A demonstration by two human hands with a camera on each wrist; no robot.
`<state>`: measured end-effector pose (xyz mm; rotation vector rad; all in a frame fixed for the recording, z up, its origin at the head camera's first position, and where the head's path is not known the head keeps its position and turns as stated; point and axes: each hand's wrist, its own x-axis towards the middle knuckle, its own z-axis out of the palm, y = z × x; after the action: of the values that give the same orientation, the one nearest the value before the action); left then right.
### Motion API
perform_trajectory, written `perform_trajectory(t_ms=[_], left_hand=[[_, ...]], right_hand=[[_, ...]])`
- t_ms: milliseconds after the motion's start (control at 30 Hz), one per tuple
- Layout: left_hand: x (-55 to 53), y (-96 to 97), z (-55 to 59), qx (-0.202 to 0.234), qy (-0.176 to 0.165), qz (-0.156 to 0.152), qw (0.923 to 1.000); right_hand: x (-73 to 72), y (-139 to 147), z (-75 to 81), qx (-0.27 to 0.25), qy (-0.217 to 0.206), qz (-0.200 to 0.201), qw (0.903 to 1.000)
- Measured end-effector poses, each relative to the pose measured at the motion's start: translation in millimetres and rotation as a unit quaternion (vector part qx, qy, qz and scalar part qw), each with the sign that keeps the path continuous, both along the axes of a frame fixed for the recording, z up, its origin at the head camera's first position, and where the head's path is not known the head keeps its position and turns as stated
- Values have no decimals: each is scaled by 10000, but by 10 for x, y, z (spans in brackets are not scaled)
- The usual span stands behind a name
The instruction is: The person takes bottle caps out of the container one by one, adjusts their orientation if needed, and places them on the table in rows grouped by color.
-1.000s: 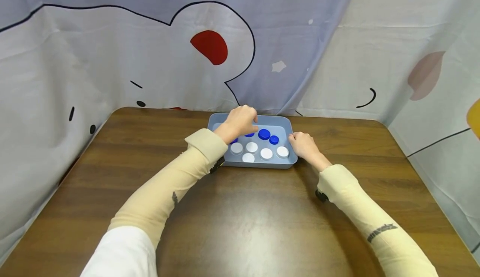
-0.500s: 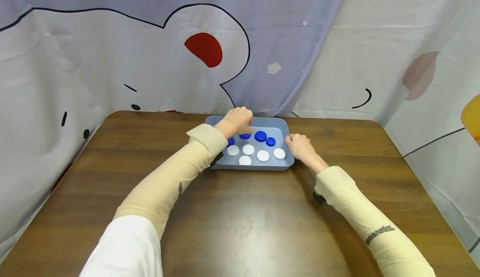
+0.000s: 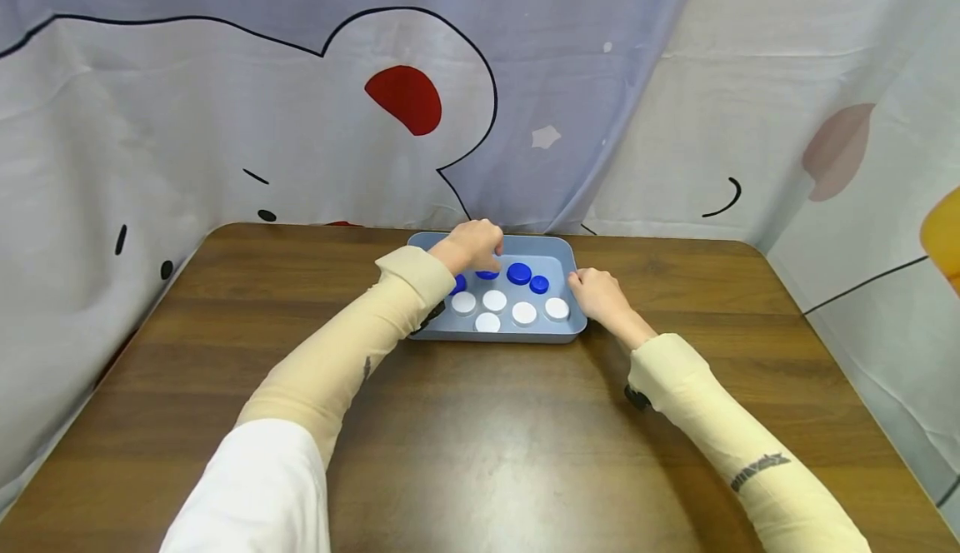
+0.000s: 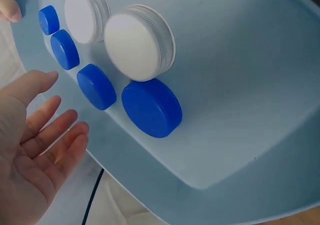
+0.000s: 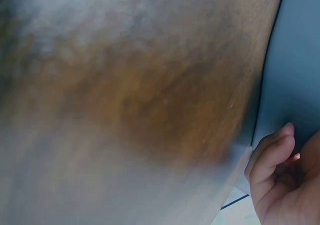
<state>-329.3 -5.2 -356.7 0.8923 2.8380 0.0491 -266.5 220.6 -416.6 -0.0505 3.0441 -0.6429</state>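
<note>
Resting toward twelve o'clock on the wooden table (image 3: 480, 436), near its far edge, a blue-grey tray (image 3: 540, 246) is occupied by four blue caps (image 3: 519, 274) and five white caps (image 3: 524, 313). The blue caps are set in a row across the tray, on the twelve o'clock side of the white caps; all are laid flat. Over the tray, toward eleven o'clock of its centre, the left hand (image 3: 475, 244) is held; its thumb and fingers are parted and slightly bent, nothing is grasped, and the blue caps are nearest to it. At three o'clock the tray's rim is gripped by the right hand (image 3: 602, 295), its fingers curled; exact finger contact is not made clear in the right wrist view. Both forearms are covered by cream sleeves (image 3: 742, 420), and black devices (image 3: 636, 397) are worn at the wrists. Beyond the table, at twelve o'clock, a patterned curtain (image 3: 300, 120) is hung.
</note>
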Motion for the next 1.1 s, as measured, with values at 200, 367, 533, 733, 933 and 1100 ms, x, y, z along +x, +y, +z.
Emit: perform_trajectory(t_ms=[200, 367, 533, 733, 933, 1100], left_hand=[[-12, 13, -70, -239, -50, -82, 9997], [-24, 32, -91, -344, -71, -73, 9994], [-29, 54, -119, -503, -121, -183, 9985], [-45, 49, -157, -491, -367, -58, 9981], [-71, 26, -203, -119, -511, 91, 9986], [-59, -1, -221, 78, -532, 171, 9984]], right_hand=[[-2, -17, 12, -3, 53, 36, 10000], [-4, -21, 38, -7, 49, 67, 10000], [21, -16, 46, 33, 28, 65, 10000], [46, -22, 46, -19, -17, 70, 10000], [54, -31, 63, -46, 18, 67, 10000], [66, -41, 64, -26, -20, 21, 10000]])
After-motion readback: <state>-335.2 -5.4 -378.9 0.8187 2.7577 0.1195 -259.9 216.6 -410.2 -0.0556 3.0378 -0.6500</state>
